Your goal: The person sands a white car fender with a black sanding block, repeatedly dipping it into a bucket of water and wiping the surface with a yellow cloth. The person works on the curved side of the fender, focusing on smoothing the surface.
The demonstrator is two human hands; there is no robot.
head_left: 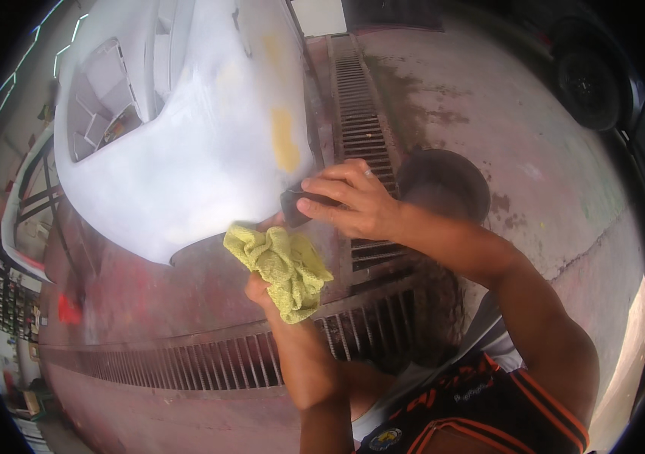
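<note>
Reddish, stained concrete floor (163,303) spread beneath your work, crossed by a long drain grate (360,140) beyond your right hand (359,200) and another grate (186,368) under your left forearm. A dark round container (455,185) stood on the right, near a parked vehicle's wheel (589,83).

Your right hand gripped a dark block (296,206) between thumb and fingers, at the lower right corner of the white body panel (186,163). From that hand, the panel lay to the left and away from you, its right edge running upward in view; your right hand was the nearer one to the yellow patch (284,140), just above the block. Your fingers hid part of the block, so its long axis could not be told.

Your left hand (258,289) was below the panel's lower edge, mostly covered by a crumpled yellow-green cloth (284,268); whether it clasped anything, you could not tell from this view.
</note>
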